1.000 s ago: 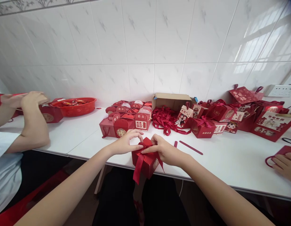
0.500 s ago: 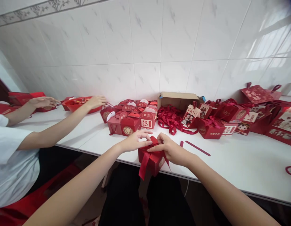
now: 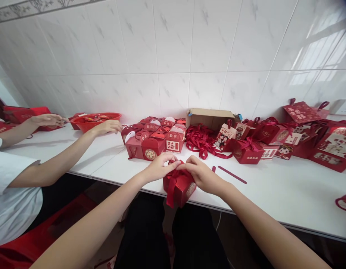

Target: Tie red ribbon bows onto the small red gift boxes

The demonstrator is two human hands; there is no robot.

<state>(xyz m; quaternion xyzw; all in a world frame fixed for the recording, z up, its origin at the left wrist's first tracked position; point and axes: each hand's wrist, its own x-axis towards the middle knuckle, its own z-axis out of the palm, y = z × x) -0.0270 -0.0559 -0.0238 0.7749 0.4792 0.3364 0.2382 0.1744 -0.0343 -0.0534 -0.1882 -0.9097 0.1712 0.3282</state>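
Observation:
A red gift box (image 3: 180,190) stands at the table's front edge before me, its gold-printed side facing right. Over its top lies a red ribbon (image 3: 171,188), one end hanging down the front. My left hand (image 3: 161,167) pinches the ribbon at the box's upper left. From the right, my right hand (image 3: 200,173) has its fingers closed on the ribbon at the top, close to the left fingertips. The knot or loop between the fingers is partly hidden.
Several packed red boxes (image 3: 146,147) stand behind, beside a pile of loose ribbon (image 3: 202,140) and an open cardboard box (image 3: 210,117). Dark red strips (image 3: 232,175) lie to the right. At left, a co-worker's hands (image 3: 107,127) are near a red basin (image 3: 96,121).
Both hands have closed in on the ribbon atop the box, the left fingers going from spread to pinched. The co-worker's nearer hand has moved slightly left and down.

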